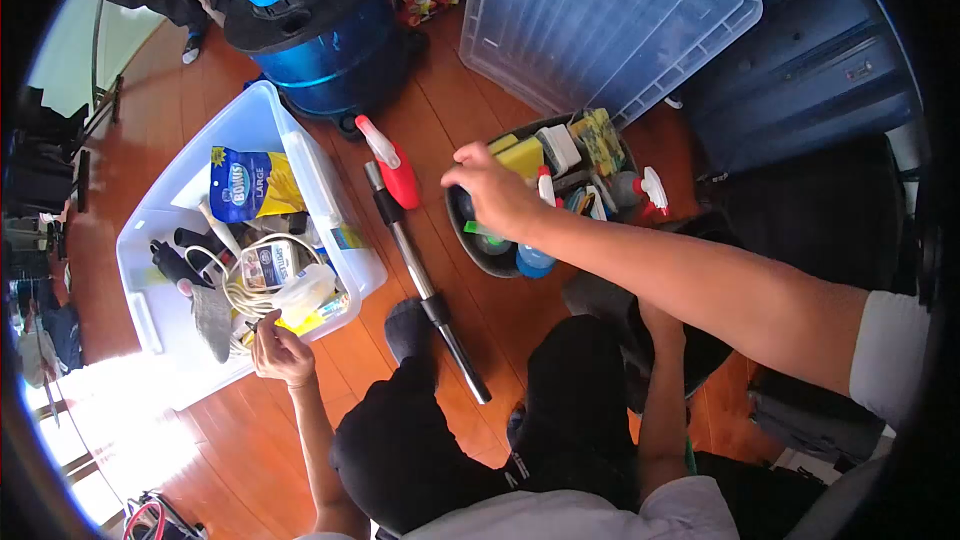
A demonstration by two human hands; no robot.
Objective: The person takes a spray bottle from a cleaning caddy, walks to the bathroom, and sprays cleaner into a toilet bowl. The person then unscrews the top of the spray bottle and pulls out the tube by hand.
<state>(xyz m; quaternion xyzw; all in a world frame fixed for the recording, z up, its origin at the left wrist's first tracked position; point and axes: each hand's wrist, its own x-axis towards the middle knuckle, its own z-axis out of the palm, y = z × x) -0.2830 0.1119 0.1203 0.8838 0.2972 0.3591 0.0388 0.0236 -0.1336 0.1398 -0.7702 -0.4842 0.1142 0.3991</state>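
My left hand (280, 350) is closed in a pinch at the near edge of the clear plastic bin (335, 175). A small dark piece shows at its fingertips, too small to name. Beside it in the bin lie a coiled pale cord (235, 285), a grey cloth-like piece (211, 322) and a blue and yellow glove packet (250, 185). My right hand (658, 325) is against a dark grey container or bag (610, 325); its fingers are hidden. Another person's arm crosses above it, with that hand (490, 190) over a grey caddy (463, 230) of sponges and spray bottles.
A red spray bottle (398, 178) and a metal vacuum tube (415, 265) lie on the wooden floor. Behind them stands a blue vacuum cleaner (335, 65). A clear lid (610, 15) leans near a dark suitcase (800, 80). Another person's foot (192, 48) shows at upper left.
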